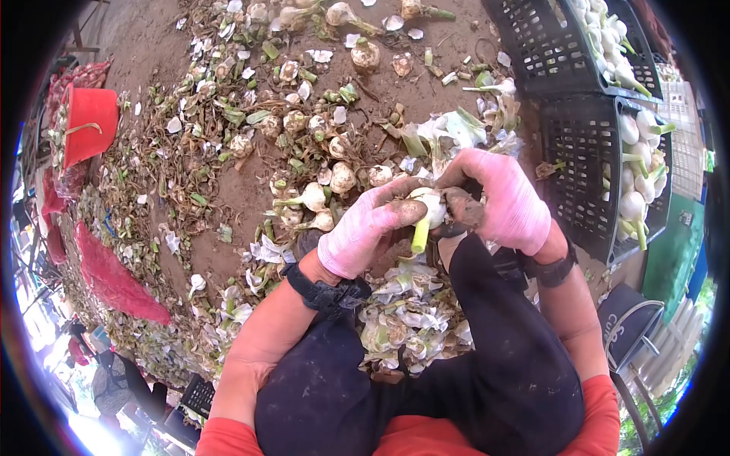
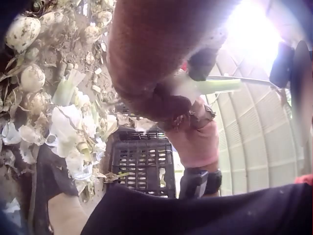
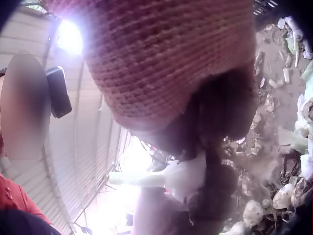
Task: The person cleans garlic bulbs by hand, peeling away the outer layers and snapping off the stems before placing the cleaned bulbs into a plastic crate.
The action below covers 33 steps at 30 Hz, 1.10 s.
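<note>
In the head view a whitish bulb with a short green stem, which looks like garlic, is held between two hands in dirty pink gloves. The left hand grips it from the left, its thumb lying on the bulb's side. From the right, the right hand pinches it with bent, soil-darkened fingers. The stem sticks out past the left hand in the left wrist view. Seen from the right wrist, the bulb is partly covered by the right hand.
Unpeeled bulbs and scraps lie on the soil in front. Peeled skins are heaped between the legs. Black crates with white bulbs stand at the right. A red bucket and a red mesh bag are at the left.
</note>
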Motion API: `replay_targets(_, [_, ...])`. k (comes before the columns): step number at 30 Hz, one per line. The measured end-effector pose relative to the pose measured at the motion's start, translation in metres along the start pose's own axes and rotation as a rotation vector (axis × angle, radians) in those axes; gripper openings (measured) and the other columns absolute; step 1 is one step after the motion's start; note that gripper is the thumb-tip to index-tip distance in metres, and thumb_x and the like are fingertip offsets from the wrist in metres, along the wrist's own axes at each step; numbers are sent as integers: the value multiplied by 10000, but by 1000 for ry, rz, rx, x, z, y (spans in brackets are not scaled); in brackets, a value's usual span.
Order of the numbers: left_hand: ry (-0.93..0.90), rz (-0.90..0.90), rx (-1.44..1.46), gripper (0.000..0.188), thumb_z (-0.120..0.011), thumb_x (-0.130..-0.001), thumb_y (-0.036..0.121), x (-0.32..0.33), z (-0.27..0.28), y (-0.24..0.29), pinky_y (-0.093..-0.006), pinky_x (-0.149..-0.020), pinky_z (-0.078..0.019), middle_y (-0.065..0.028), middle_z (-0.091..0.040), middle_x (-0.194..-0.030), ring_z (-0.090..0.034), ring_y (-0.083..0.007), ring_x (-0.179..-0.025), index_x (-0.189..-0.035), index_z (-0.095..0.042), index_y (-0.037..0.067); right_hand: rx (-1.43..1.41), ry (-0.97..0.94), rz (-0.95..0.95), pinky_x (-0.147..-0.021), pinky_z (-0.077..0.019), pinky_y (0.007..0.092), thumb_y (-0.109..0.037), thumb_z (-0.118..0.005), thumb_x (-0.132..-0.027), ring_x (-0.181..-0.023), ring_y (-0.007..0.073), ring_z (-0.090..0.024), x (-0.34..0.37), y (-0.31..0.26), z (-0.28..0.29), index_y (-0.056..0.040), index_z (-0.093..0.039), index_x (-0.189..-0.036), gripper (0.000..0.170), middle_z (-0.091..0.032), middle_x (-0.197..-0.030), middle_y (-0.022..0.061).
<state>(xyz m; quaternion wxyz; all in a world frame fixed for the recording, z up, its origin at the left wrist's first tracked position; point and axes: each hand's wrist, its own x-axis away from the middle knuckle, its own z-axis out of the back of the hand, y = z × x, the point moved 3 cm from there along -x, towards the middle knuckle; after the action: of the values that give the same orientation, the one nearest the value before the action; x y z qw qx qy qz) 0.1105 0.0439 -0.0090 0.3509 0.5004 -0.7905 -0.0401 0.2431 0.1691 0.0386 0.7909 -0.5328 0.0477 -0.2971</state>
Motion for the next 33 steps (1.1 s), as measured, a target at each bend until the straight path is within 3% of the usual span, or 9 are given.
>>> replay_targets(5, [-104, -36, -145, 655, -696, -827, 228, -1, -8, 2, -297, -918, -475, -101, -610, -1143, -607, -182, -1049, -1356, -385, -1, 362, 60, -123, -686, -515, 399, -7, -622, -755, -737, 343, -642, -17, 62, -1, -18, -646, -880, 128, -652, -779, 143])
replay_targets(9, [-25, -121, -103, 610, -725, -811, 221, -6, 1, -1, -315, -909, -494, -103, -601, -1157, -602, -189, -1064, -1303, -439, 2, 470, 126, 4, -874, -487, 405, -3, -611, -741, -1064, 347, -571, 0, 67, -3, -87, -674, -1015, 293, -599, -1152, 157])
replay_targets(12, [148, -125, -168, 602, -756, -800, 210, -12, 9, -2, -323, -920, -495, -103, -598, -1160, -602, -192, -1067, -1272, -458, -14, 116, 106, -67, -1004, -435, 415, -4, -668, -721, -1202, 380, -504, 10, 32, -1, -122, -563, -1294, 595, -523, -1280, 193])
replay_targets(17, [261, -220, -475, 458, -808, -770, 201, -22, 18, -3, -275, -830, -500, -55, -636, -1013, -588, -101, -928, -1123, -578, 19, -7, -69, 96, -934, -488, 374, -17, -700, -744, -1102, 324, -591, 3, 23, -18, -68, -570, -1269, 543, -619, -1145, 157])
replay_targets(20, [486, -364, -983, 475, -803, -750, 164, -24, 49, 25, -274, -787, -514, -65, -634, -1036, -612, -139, -932, -1161, -593, 50, -257, -23, -336, -911, -503, 327, -16, -654, -808, -1044, 255, -624, -9, 33, 15, -47, -606, -1191, 387, -651, -1093, 122])
replay_targets(23, [806, -420, -1727, 543, -766, -719, 169, -22, 70, 38, -392, -901, -488, -154, -583, -1165, -585, -296, -1036, -1226, -586, 98, -1546, 463, 150, -898, -522, 257, -81, -484, -970, -1064, 153, -608, -6, 81, 100, 25, -527, -1217, 272, -586, -1244, 139])
replay_targets(26, [826, -215, -1889, 565, -753, -738, 208, -42, 90, 30, -411, -941, -472, -156, -536, -1250, -535, -336, -1123, -1259, -564, 104, -1197, 441, 273, -898, -516, 235, -86, -454, -1001, -1052, 125, -599, -5, 56, 122, 29, -463, -1311, 330, -559, -1291, 153])
replay_targets(29, [827, -83, -1880, 599, -741, -749, 209, -57, 106, 26, -420, -948, -473, -167, -531, -1275, -525, -346, -1156, -1299, -527, 111, -1090, 353, -78, -752, -528, 234, -93, -506, -976, -853, 81, -606, -10, 62, 65, 24, -461, -1333, 378, -614, -1168, 128])
replay_targets(33, [622, -270, -1265, 686, -717, -818, 220, -57, 126, 27, -337, -827, -538, -117, -651, -1124, -658, -263, -959, -1393, -386, 46, -578, 156, -309, -792, -528, 252, -84, -605, -899, -831, 141, -652, -10, 51, 4, 40, -640, -1088, 228, -677, -940, 91])
